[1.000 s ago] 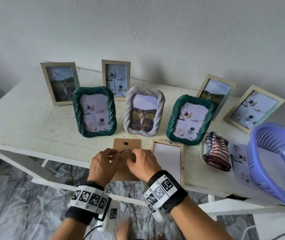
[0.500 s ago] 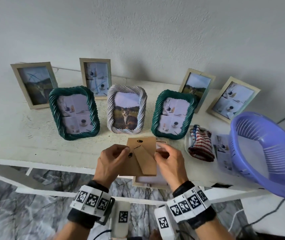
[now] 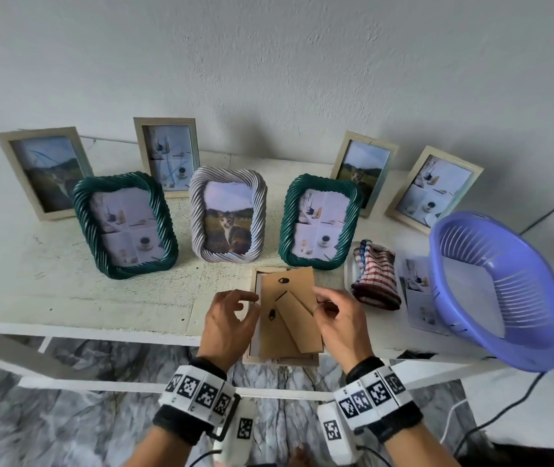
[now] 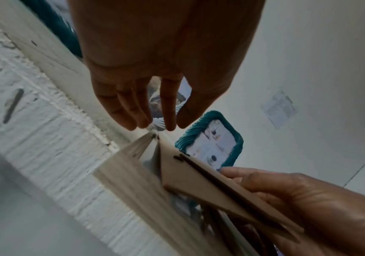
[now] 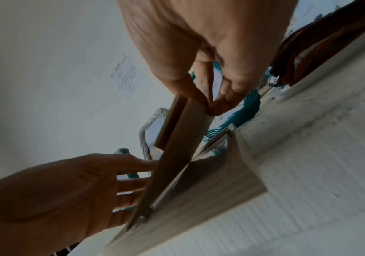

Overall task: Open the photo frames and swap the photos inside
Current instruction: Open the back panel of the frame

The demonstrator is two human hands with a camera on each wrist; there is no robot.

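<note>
A light wooden frame (image 3: 282,361) lies face down at the table's front edge. A brown backing board (image 3: 290,286) with its stand flap (image 3: 299,326) is tilted over the frame's opening. My right hand (image 3: 319,299) pinches the board's right edge between thumb and fingers; the right wrist view shows this pinch (image 5: 212,105) on the board (image 5: 177,147). My left hand (image 3: 248,303) is at the board's left edge with its fingers straight. In the left wrist view those fingertips (image 4: 168,124) hover just above the frame (image 4: 133,175) and the board (image 4: 199,181).
Two green twisted frames (image 3: 124,224) (image 3: 319,220) and a white twisted frame (image 3: 228,214) stand behind, with several wooden frames along the wall. To the right are a striped cloth (image 3: 375,274), a loose photo (image 3: 418,291) and a purple basket (image 3: 497,288) overhanging the table edge.
The backing board was lifted from the table left of the frame and brought over the frame. The left hand has loosened its hold; the right hand still pinches the board.
</note>
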